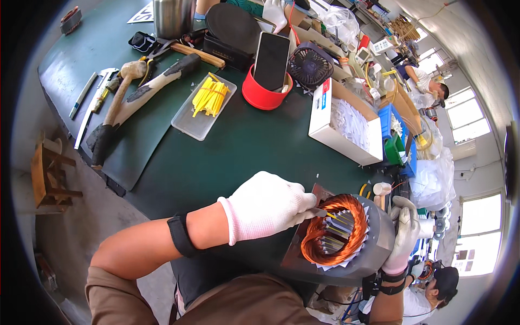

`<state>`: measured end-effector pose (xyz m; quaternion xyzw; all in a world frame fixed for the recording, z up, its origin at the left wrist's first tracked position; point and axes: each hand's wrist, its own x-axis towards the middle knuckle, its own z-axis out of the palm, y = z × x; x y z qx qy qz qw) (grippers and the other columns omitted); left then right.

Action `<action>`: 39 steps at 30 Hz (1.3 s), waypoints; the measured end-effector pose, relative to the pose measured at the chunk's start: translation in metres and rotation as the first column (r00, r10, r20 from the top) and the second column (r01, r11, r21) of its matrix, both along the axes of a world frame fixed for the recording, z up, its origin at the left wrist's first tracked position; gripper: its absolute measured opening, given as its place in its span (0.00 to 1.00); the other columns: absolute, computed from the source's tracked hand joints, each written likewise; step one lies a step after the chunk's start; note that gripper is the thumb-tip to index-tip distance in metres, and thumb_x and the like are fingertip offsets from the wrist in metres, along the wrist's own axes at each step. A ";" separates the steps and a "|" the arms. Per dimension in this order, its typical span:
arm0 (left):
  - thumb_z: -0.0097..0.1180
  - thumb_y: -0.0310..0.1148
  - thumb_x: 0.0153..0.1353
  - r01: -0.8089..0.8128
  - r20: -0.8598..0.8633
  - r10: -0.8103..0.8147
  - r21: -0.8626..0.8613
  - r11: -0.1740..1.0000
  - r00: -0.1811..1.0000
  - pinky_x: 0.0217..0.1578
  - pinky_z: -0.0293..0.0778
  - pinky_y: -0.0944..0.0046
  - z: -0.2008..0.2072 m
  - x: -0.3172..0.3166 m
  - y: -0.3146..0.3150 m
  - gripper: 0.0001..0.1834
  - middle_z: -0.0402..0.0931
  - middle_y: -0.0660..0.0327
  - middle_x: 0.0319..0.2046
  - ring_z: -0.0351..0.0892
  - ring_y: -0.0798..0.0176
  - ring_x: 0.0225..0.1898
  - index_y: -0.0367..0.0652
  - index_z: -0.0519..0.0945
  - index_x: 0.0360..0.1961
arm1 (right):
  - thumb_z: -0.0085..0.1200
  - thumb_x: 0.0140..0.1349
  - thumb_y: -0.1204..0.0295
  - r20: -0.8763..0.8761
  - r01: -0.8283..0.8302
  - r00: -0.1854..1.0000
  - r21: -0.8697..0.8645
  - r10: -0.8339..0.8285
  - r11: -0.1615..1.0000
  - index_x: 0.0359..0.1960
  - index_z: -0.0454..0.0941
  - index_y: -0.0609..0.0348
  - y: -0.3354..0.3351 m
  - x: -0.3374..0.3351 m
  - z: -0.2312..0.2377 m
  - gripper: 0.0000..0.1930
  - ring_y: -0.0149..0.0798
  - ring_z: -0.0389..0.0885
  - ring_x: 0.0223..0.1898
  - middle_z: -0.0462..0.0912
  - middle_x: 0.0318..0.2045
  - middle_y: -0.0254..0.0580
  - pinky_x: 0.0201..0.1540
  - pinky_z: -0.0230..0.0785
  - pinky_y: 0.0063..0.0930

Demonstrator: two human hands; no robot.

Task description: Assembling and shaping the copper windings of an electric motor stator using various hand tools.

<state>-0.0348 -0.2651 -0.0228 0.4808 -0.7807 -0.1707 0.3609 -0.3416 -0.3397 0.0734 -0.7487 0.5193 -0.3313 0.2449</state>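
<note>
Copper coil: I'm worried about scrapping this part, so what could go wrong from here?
The left hand holds a dark piece close to the coil; a slip might nick the wire. White liners jut out around the coil and could get bent. The right hand rests against the housing; if that support eased, the housing might shift.

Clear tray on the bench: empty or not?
Not empty: yellow strips lie in the clear tray, leaving its near end bare.

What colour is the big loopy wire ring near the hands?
The wire ring is shiny coppery orange; the head view shows it best.
</note>
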 end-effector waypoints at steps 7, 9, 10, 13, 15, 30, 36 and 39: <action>0.64 0.35 0.59 0.135 0.083 -0.134 0.001 0.991 0.987 0.28 0.81 0.54 0.015 -0.017 -0.020 0.07 0.81 0.56 0.25 0.86 0.49 0.28 0.42 0.82 0.33 | 0.40 0.80 0.63 -0.075 -0.178 0.981 0.004 0.178 0.984 0.37 0.80 0.67 -0.009 -0.006 0.004 0.21 0.26 0.68 0.31 0.75 0.31 0.34 0.37 0.60 0.24; 0.62 0.33 0.57 0.128 0.175 -0.125 -0.005 0.992 0.977 0.28 0.83 0.54 0.029 -0.020 -0.021 0.07 0.83 0.53 0.27 0.87 0.47 0.30 0.41 0.83 0.33 | 0.38 0.81 0.63 -0.011 -0.148 0.989 -0.028 0.148 0.989 0.32 0.79 0.67 -0.008 -0.005 -0.004 0.23 0.28 0.68 0.30 0.75 0.30 0.37 0.37 0.61 0.25; 0.62 0.33 0.57 0.125 0.175 -0.122 -0.005 0.992 0.977 0.28 0.83 0.54 0.032 -0.022 -0.023 0.07 0.83 0.53 0.27 0.87 0.47 0.30 0.41 0.83 0.33 | 0.38 0.81 0.63 0.044 -0.135 0.990 0.017 0.134 0.991 0.33 0.79 0.68 -0.008 -0.006 -0.004 0.23 0.28 0.69 0.31 0.75 0.30 0.37 0.38 0.62 0.25; 0.62 0.35 0.58 0.206 0.162 -0.209 0.036 0.978 0.964 0.34 0.84 0.51 0.030 -0.016 -0.031 0.08 0.84 0.52 0.27 0.88 0.46 0.34 0.41 0.84 0.30 | 0.38 0.82 0.61 0.132 -0.162 0.980 0.087 0.150 0.983 0.35 0.80 0.68 -0.007 -0.003 -0.004 0.25 0.29 0.72 0.33 0.76 0.31 0.37 0.40 0.64 0.25; 0.62 0.37 0.60 0.204 0.141 -0.208 0.049 0.978 0.968 0.36 0.84 0.50 0.015 -0.014 -0.031 0.09 0.85 0.53 0.30 0.88 0.47 0.35 0.42 0.84 0.33 | 0.38 0.82 0.59 0.170 -0.208 0.967 0.098 0.189 0.973 0.36 0.81 0.69 -0.006 0.003 -0.003 0.26 0.30 0.75 0.35 0.76 0.32 0.37 0.42 0.66 0.25; 0.69 0.54 0.60 0.133 0.029 -0.148 0.294 0.946 0.988 0.45 0.75 0.47 -0.003 -0.023 0.062 0.26 0.79 0.49 0.37 0.79 0.39 0.41 0.40 0.83 0.42 | 0.57 0.72 0.69 0.466 -0.038 0.881 0.250 -0.086 0.968 0.36 0.81 0.61 -0.047 -0.045 -0.016 0.09 0.25 0.78 0.26 0.80 0.28 0.31 0.32 0.72 0.22; 0.80 0.51 0.42 -0.153 0.269 0.144 0.013 0.988 0.952 0.40 0.69 0.50 -0.032 -0.095 0.094 0.29 0.76 0.56 0.30 0.76 0.47 0.35 0.43 0.80 0.36 | 0.56 0.75 0.66 0.677 0.238 0.671 0.188 -0.301 0.953 0.39 0.81 0.60 -0.034 -0.167 -0.048 0.11 0.23 0.77 0.26 0.80 0.29 0.30 0.28 0.70 0.20; 0.81 0.47 0.40 -0.172 0.276 0.178 -0.046 0.984 0.945 0.39 0.69 0.50 -0.038 -0.110 0.091 0.28 0.76 0.57 0.30 0.76 0.47 0.35 0.43 0.80 0.36 | 0.63 0.66 0.65 -0.227 0.217 0.925 -0.345 -0.305 0.913 0.41 0.81 0.60 -0.004 -0.213 -0.082 0.11 0.45 0.85 0.35 0.84 0.34 0.45 0.39 0.79 0.37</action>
